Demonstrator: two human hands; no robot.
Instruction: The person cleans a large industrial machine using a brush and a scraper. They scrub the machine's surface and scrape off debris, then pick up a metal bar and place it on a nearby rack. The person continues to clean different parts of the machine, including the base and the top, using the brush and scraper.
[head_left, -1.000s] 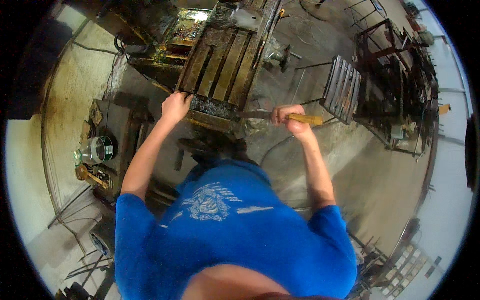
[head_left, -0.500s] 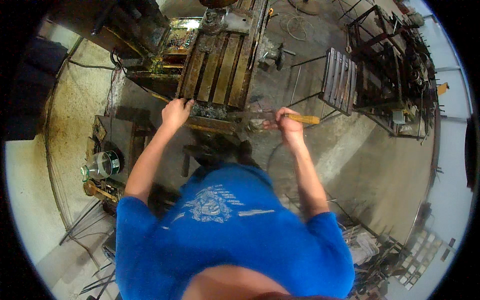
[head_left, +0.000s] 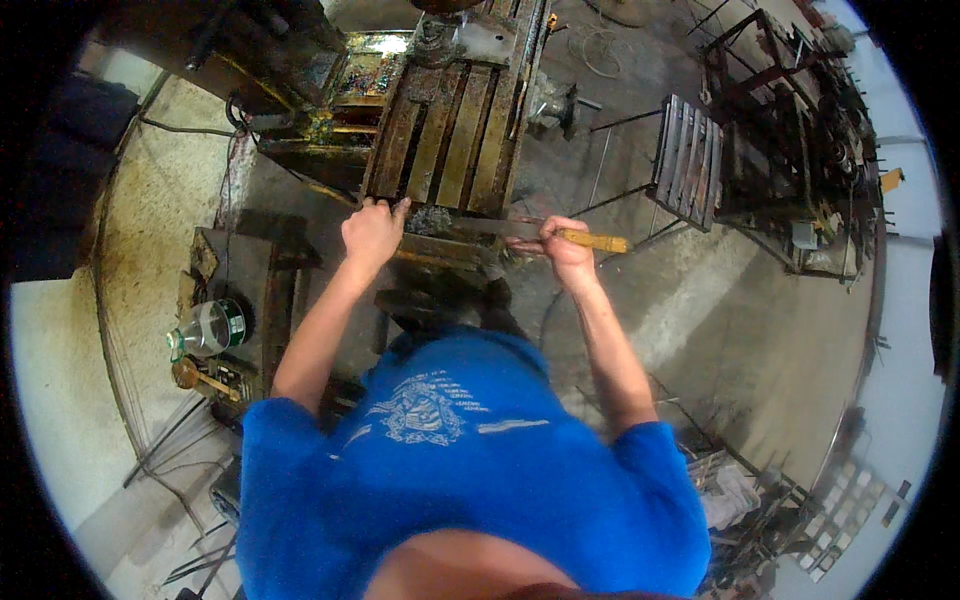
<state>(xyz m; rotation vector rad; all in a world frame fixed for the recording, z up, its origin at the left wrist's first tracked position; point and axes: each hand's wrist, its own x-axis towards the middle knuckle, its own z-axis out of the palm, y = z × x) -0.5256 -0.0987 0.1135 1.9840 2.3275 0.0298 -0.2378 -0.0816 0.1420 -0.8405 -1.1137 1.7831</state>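
My right hand (head_left: pixel 568 250) is closed around a file with a yellow handle (head_left: pixel 598 241), which sticks out to the right of the fist. Its flat, dark blade (head_left: pixel 497 226) runs left, across the near end of a slotted metal machine table (head_left: pixel 447 140). At that table's near left corner, my left hand (head_left: pixel 373 238) is closed with bent fingers; whatever lies under its fingertips is hidden. Grey metal chips (head_left: pixel 430 219) are heaped between the two hands, along the table's end.
On the left, a clear plastic bottle (head_left: pixel 212 328) lies on a low stand. A slatted metal rack (head_left: pixel 688 163) stands to the right, before dark shelving (head_left: pixel 790 150) loaded with parts. Beyond the slotted table is a block-shaped fixture (head_left: pixel 480 42). Cables hang along the left wall.
My right hand has moved left with the file, bringing the handle nearer the slotted table. My left hand has shifted slightly right along the table's end. The whole view has shifted a little.
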